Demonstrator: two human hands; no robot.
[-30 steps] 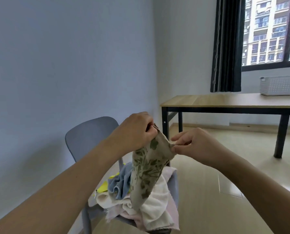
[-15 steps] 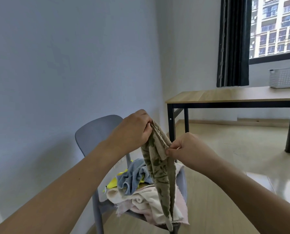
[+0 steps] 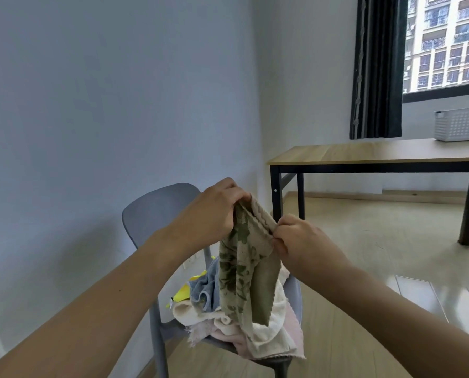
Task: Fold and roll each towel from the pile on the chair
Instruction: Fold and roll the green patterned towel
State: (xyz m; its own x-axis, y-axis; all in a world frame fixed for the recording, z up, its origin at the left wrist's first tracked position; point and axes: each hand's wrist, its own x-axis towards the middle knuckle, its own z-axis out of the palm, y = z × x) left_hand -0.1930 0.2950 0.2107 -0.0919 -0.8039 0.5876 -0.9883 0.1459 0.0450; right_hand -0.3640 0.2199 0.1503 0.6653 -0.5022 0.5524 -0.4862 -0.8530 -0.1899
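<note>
Towel, beige woven cloth with a dark green leaf print [image 3: 241, 268]: held up in the air above the seat of a grey plastic chair [image 3: 157, 211], its top edge stretched between two hands and its length hanging down in loose folds, the lower end reaching the heap below. Left hand [image 3: 211, 214]: fingers curled round the upper left corner of the printed towel, gripping it. Right hand [image 3: 296, 241]: thumb and fingers pinching the same top edge at its right end, a little lower than the left hand. Pile of towels [image 3: 255, 331]: heaped on the chair seat, spilling over the front edge; contents visible are a cream terry towel [image 3: 269, 339] at the front, a pale pink cloth [image 3: 293, 323] beneath it toward the right edge of the seat, a grey-blue towel [image 3: 203, 290] at the back left, and a bright yellow cloth [image 3: 181, 293] showing at the left edge. Wooden table with a black metal frame [image 3: 364, 152]: stands well apart, at the far right by the window. White perforated plastic basket [image 3: 459, 124]: on the tabletop at its far right. Dark curtain [image 3: 375, 66]: hanging beside the window, behind the table.
</note>
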